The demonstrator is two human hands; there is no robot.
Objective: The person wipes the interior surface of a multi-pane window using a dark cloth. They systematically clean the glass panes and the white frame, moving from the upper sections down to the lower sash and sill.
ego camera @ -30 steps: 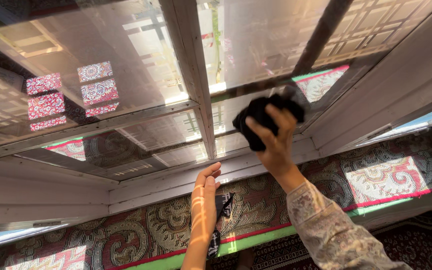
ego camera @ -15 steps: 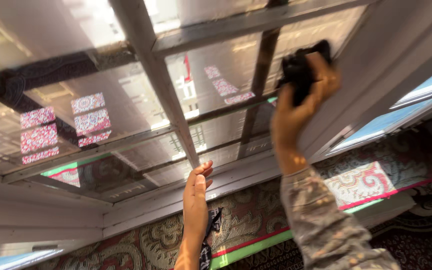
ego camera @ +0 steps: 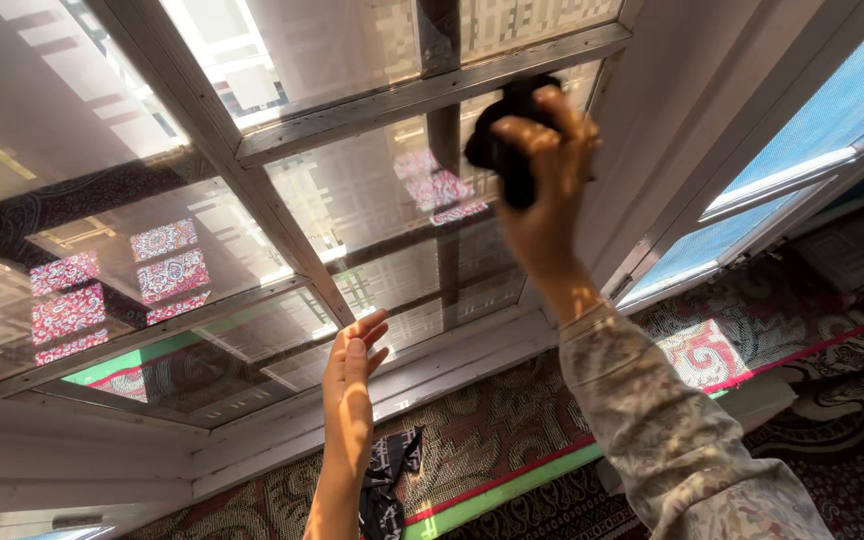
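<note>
Black crumpled cloth (ego camera: pixel 497 140), bunched in the right hand (ego camera: pixel 542 200), presses the glass pane (ego camera: pixel 372 190) at one o'clock (streaks remain lower down, so wiping looks unfinished), while the open left hand (ego camera: pixel 352 365) rests against the white wooden window frame (ego camera: pixel 422 365).

Glossy glass pane (ego camera: pixel 352 190); worn painted wood frame (ego camera: pixel 422 95); matt black cloth (ego camera: pixel 497 150)

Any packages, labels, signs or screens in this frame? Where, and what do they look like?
None in view: no package, label, sign or display screen.
Window: white-framed glass panes with fine mesh, reflecting red patterned squares.
Right hand: pressing a bunched black cloth against an upper pane.
Left hand: open, raised near the lower frame.
Dark cloth: lying on the patterned carpet below, white marks on it too small to make out.
</note>
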